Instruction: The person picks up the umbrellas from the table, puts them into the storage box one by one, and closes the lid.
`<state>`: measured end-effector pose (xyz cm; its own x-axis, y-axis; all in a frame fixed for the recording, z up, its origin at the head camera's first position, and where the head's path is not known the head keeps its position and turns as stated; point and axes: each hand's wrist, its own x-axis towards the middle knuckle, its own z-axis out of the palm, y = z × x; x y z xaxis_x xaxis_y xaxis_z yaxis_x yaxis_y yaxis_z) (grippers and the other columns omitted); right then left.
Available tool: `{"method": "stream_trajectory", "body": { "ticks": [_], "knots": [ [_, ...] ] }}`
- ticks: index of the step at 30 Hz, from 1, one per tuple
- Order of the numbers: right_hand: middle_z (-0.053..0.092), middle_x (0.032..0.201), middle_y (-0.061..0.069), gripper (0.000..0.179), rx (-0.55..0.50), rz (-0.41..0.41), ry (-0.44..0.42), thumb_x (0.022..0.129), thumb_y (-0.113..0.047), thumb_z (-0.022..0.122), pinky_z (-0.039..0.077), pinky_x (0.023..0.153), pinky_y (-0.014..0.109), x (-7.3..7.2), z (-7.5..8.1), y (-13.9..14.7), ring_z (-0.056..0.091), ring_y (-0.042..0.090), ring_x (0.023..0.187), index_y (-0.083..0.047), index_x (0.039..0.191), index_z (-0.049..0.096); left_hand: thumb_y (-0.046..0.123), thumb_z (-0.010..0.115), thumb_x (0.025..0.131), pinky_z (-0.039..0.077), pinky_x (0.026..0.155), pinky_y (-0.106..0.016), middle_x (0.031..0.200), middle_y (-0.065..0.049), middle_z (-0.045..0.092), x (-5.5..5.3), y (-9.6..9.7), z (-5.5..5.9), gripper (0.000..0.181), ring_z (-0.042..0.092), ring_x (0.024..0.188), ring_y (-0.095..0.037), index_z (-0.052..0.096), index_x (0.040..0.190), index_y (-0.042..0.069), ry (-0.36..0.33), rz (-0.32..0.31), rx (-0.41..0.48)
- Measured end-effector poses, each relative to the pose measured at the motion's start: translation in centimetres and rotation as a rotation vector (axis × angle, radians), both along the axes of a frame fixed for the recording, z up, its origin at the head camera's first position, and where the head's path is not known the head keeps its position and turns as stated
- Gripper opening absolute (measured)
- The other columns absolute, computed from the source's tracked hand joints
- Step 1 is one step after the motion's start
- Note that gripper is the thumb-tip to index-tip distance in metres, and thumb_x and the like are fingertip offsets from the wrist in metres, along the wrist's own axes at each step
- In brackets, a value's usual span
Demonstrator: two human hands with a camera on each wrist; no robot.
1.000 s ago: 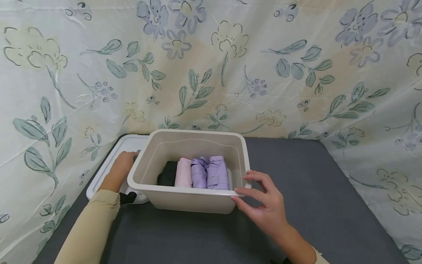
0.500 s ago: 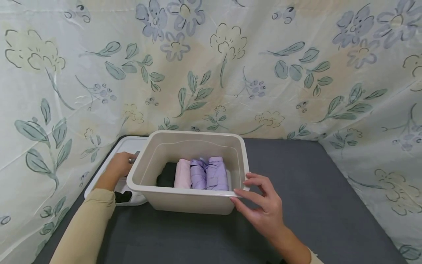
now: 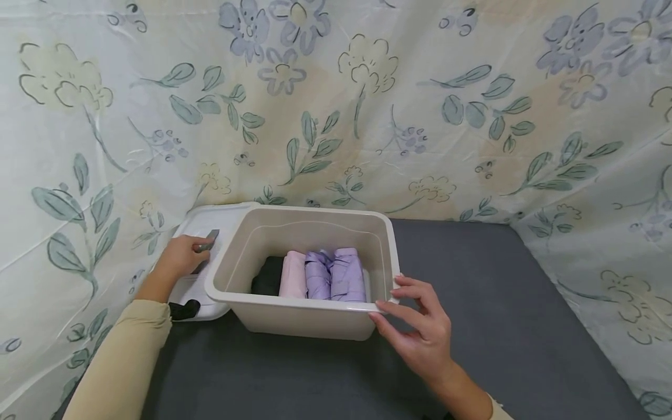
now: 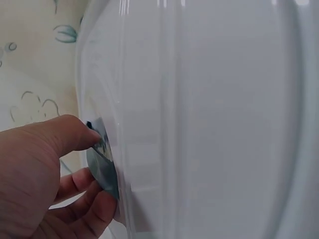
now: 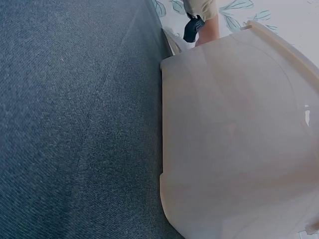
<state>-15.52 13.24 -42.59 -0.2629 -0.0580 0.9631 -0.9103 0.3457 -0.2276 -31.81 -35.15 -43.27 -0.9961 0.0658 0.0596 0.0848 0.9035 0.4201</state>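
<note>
A beige storage bin (image 3: 304,318) stands upright, holding a black rolled cloth (image 3: 268,276), a pink one (image 3: 293,274) and two lilac ones (image 3: 347,275). At its near right corner my right hand (image 3: 420,324) grips the rim, thumb below and fingers over the edge. Left of the bin is a white lid (image 3: 226,216), partly hidden behind it. My left hand (image 3: 178,256) pinches the lid's grey clip (image 3: 213,234) between thumb and fingers. Close up in the left wrist view, the thumb lies on the clip (image 4: 104,169) beside the ridged lid (image 4: 224,124).
The bin and lid are on a dark grey surface (image 3: 294,379). Flower-printed cloth (image 3: 336,105) hangs close behind and along both sides. In the right wrist view, the bin's outer wall (image 5: 239,139) rises directly beside the grey surface.
The lid has shifted to the right and farther back, its left edge farther from the side cloth. My left hand has moved a little left. My right hand stays at the bin's corner.
</note>
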Motion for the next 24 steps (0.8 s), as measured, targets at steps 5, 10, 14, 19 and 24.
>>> {"method": "stream_trajectory", "body": {
  "ticks": [5,10,14,19,24],
  "knots": [
    [0.062,0.097,0.023,0.019,-0.004,-0.014,-0.017,0.084,-0.022,0.087,0.051,0.108,0.029,0.1,-0.2,0.1,0.064,0.034,0.116,-0.004,0.089,0.081,0.016,0.066,0.095,0.041,0.055,-0.030,0.084,-0.013,0.061,0.3,-0.5,0.5,0.042,0.049,0.064,-0.019,0.064,0.135,0.003,0.007,0.046,0.053],
    [0.063,0.097,0.022,0.020,-0.005,-0.023,-0.023,0.083,-0.023,0.087,0.051,0.108,0.029,0.1,-0.3,0.2,0.065,0.033,0.116,-0.005,0.089,0.082,0.019,0.066,0.097,0.045,0.057,-0.030,0.110,-0.023,0.065,0.4,-1.0,0.8,0.043,0.055,0.076,-0.024,0.064,0.137,0.005,0.015,0.067,0.086],
    [0.063,0.097,0.022,0.021,-0.001,-0.030,-0.032,0.083,-0.024,0.087,0.051,0.108,0.028,0.1,-0.4,0.2,0.065,0.032,0.117,-0.005,0.090,0.082,0.021,0.066,0.098,0.047,0.058,-0.029,0.117,-0.027,0.064,0.5,-1.3,0.9,0.044,0.058,0.084,-0.028,0.062,0.139,0.005,0.011,0.077,0.103],
    [0.063,0.098,0.021,0.021,-0.003,-0.022,-0.040,0.083,-0.024,0.088,0.051,0.108,0.029,0.1,-0.4,0.2,0.065,0.032,0.117,-0.005,0.090,0.082,0.019,0.066,0.098,0.049,0.057,-0.029,0.116,-0.028,0.064,0.8,-1.3,1.4,0.044,0.060,0.085,-0.030,0.062,0.138,0.003,0.047,0.077,0.125],
    [0.063,0.097,0.021,0.021,-0.009,-0.016,-0.042,0.083,-0.023,0.088,0.051,0.107,0.029,0.2,-0.4,0.2,0.066,0.032,0.117,-0.005,0.091,0.082,0.019,0.064,0.098,0.050,0.059,-0.028,0.115,-0.027,0.063,1.2,-1.1,2.0,0.046,0.061,0.089,-0.032,0.060,0.141,0.003,0.052,0.083,0.138]
  ]
}}
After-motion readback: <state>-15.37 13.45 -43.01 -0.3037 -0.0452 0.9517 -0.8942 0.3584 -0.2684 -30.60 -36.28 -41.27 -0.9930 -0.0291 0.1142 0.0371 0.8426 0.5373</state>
